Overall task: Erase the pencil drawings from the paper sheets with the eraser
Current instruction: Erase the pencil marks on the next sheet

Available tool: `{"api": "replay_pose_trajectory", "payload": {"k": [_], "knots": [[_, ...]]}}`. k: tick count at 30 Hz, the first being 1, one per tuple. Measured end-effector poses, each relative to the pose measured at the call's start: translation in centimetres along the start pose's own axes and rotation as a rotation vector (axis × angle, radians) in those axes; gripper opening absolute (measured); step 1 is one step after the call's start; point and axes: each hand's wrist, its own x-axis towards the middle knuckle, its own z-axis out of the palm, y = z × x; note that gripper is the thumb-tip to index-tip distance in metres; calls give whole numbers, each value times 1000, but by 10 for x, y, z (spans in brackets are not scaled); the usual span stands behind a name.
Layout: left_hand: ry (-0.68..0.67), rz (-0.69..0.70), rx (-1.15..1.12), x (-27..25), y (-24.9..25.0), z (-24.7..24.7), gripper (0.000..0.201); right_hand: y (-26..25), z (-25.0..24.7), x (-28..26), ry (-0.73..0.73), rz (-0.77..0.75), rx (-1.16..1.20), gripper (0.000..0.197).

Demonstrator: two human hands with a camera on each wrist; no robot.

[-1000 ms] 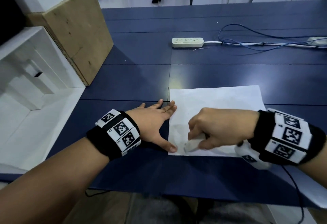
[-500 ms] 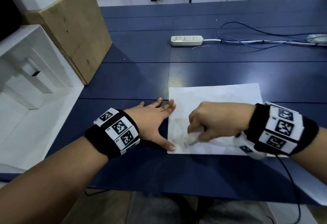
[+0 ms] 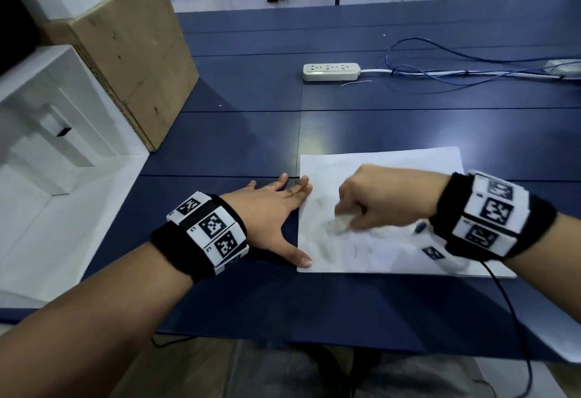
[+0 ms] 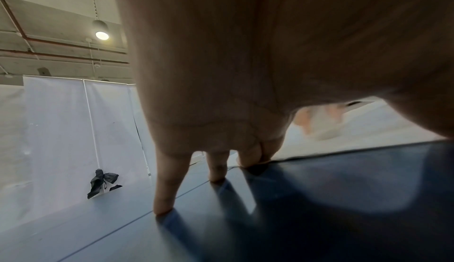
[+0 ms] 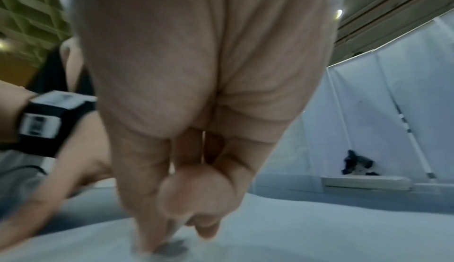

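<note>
A white paper sheet (image 3: 386, 168) lies on the blue table (image 3: 251, 146) with faint grey pencil smudges (image 3: 323, 246) near its left front. My right hand (image 3: 371, 205) grips a white eraser (image 3: 341, 224), blurred, with its tip pressed on the sheet; the right wrist view shows the eraser (image 5: 169, 246) dark at its tip under my curled fingers. My left hand (image 3: 276, 212) lies flat with spread fingers at the sheet's left edge, thumb and fingertips on the paper. In the left wrist view its fingertips (image 4: 164, 206) rest on the table.
A cardboard box (image 3: 132, 48) stands at the back left beside white foam blocks (image 3: 47, 133). A white power strip (image 3: 330, 71) with blue cables (image 3: 456, 67) lies behind the sheet. A black cable (image 3: 515, 319) hangs from my right wrist over the table's front edge.
My right hand with the eraser has moved away from me and slightly right across the sheet, now blurred. The left hand has stayed in place.
</note>
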Motion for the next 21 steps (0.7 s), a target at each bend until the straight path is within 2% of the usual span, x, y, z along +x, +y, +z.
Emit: {"api": "replay_pose_trajectory", "payload": {"k": [2, 3, 5, 7, 9, 10, 13, 15, 17, 19, 21], "knots": [[1, -2, -3, 1, 0, 0, 134, 14, -4, 7, 88, 114, -64, 62], [1, -1, -3, 0, 0, 0, 134, 18, -2, 8, 115, 137, -94, 63], [3, 0, -1, 1, 0, 0, 134, 14, 2, 3, 136, 89, -135, 45], [3, 2, -6, 2, -1, 1, 135, -1, 5, -8, 79, -43, -36, 31], [0, 5, -6, 2, -2, 1, 135, -14, 7, -17, -44, -148, 58, 35], [-2, 6, -5, 2, -2, 1, 135, -16, 7, -18, -82, -148, 70, 38], [-9, 5, 5, 2, -1, 0, 135, 1, 3, -1, 27, -10, -22, 42], [-11, 3, 5, 1, 0, 0, 134, 19, -5, 8, 123, 126, -67, 55], [-11, 3, 6, 2, 0, 0, 134, 25, -3, 9, 154, 148, -73, 64], [-2, -2, -1, 1, 0, 1, 134, 11, -2, -1, 118, 58, -39, 43], [-4, -2, -6, 1, -1, 1, 134, -6, 3, -14, -14, -84, 68, 23]]}}
